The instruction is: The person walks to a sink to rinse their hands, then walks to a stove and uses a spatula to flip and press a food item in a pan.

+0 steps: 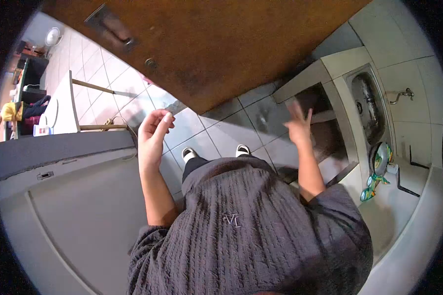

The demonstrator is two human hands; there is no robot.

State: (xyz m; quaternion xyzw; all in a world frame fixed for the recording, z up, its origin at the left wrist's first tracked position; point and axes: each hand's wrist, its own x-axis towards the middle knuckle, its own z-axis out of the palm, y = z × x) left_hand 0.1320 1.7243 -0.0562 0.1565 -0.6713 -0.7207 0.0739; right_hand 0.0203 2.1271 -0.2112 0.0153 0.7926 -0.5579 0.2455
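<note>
My left hand [155, 137] is raised in front of me at the left, its fingers curled in with the thumb against them. I see nothing in it. Beyond it stands a brown wooden door [221, 44] with a metal handle [114, 30]; the hand appears apart from it. My right hand [299, 123] hangs over the floor at the right, slightly blurred, its fingers spread and holding nothing. Near that hand is the dark opening [325, 128] under a tiled counter [335, 91].
A metal sink [362, 81] with a wall tap [403, 96] is at the right. Green-and-yellow items [371, 187] lie on the counter. A grey appliance-like box [83, 206] is close at my left. Beyond it are a white table [64, 110] and a person in yellow [12, 112].
</note>
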